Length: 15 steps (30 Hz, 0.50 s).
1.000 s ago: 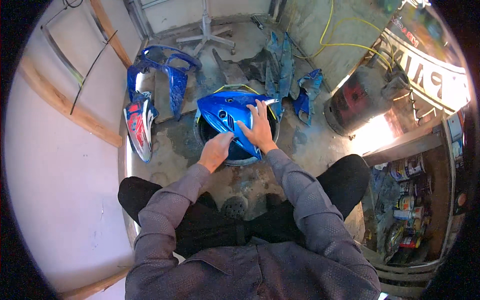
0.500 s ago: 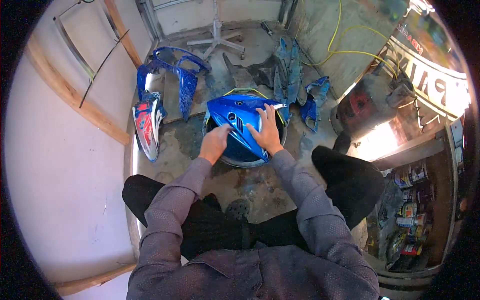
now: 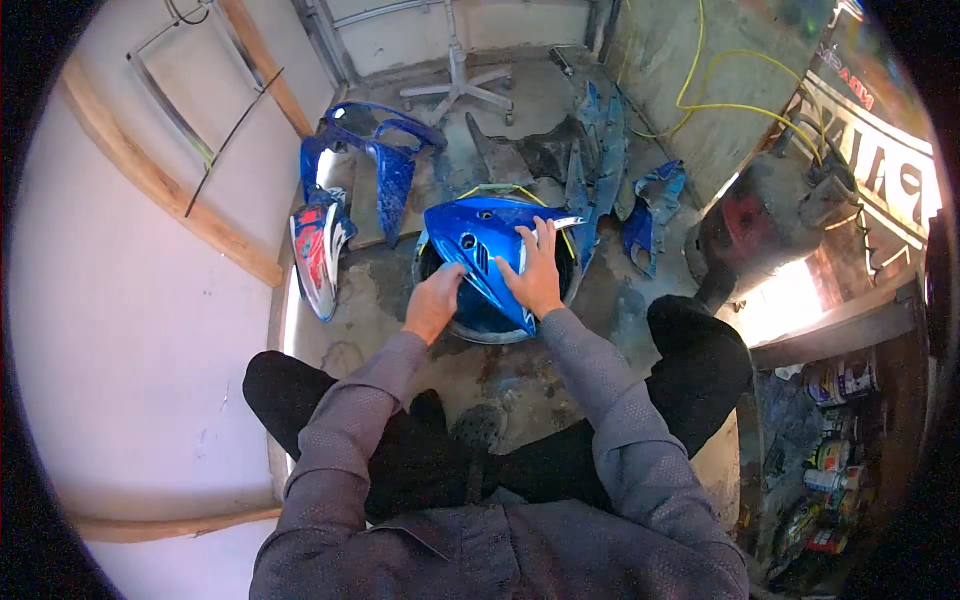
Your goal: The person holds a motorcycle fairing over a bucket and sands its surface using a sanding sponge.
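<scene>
A glossy blue motorcycle fairing panel (image 3: pixel 458 218), with round holes and a slotted vent, rests tilted across a round basin (image 3: pixel 480 335) on the floor. Spread over the panel's right side, my right hand (image 3: pixel 538 272) lies with fingers stretched and thumb apart. My left hand (image 3: pixel 434 303) is closed at the panel's lower left edge, its fingertips pressed together; whatever they may pinch is too small to make out. Dark contents show inside the basin below the panel. A yellow-green handle (image 3: pixel 495 187) arcs behind the panel.
Blue fairing pieces (image 3: pixel 393 190) and a red-and-white one (image 3: pixel 318 255) stand at left by the wall. Dark plastic parts (image 3: pixel 545 150) and another blue piece (image 3: pixel 640 235) lie beyond. A dirty tank (image 3: pixel 740 220), a yellow hose (image 3: pixel 690 75) and shelved cans (image 3: pixel 830 455) are on the right.
The whole view has shifted slightly, so the floor objects sit farther right. My left hand has moved slightly down along the panel's edge; my right hand stays on the panel.
</scene>
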Motion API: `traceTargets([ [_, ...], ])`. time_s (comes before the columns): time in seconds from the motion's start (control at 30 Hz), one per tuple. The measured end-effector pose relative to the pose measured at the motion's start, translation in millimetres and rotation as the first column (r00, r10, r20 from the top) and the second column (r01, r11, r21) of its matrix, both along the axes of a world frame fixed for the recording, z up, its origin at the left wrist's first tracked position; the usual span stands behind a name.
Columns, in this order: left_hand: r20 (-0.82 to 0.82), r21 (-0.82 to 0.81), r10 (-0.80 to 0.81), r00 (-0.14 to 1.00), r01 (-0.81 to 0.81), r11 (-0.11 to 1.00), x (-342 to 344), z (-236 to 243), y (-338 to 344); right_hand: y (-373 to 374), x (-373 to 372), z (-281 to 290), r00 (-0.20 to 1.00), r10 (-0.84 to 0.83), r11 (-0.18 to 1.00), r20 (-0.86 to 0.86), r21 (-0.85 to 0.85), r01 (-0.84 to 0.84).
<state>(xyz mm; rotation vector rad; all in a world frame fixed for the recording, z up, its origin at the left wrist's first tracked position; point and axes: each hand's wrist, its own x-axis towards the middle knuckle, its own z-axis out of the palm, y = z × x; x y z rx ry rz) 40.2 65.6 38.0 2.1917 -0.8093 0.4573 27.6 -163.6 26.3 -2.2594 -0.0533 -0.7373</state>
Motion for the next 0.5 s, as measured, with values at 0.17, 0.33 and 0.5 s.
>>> traceTargets([
  [0.17,-0.058,0.197,-0.054,0.997,0.065,0.978,-11,-4,-13,-3,5,1,1.0,-0.001,1.0,0.023,-0.011,0.002],
  [0.33,-0.137,0.158,0.017,0.99,0.004,0.987,-2,13,-11,-1,8,-2,0.999,-0.012,0.999,0.049,-0.03,0.013],
  [0.5,-0.111,0.157,-0.036,0.993,0.054,0.986,-2,9,-11,-3,5,-4,1.0,-0.02,0.998,0.002,-0.064,0.02],
])
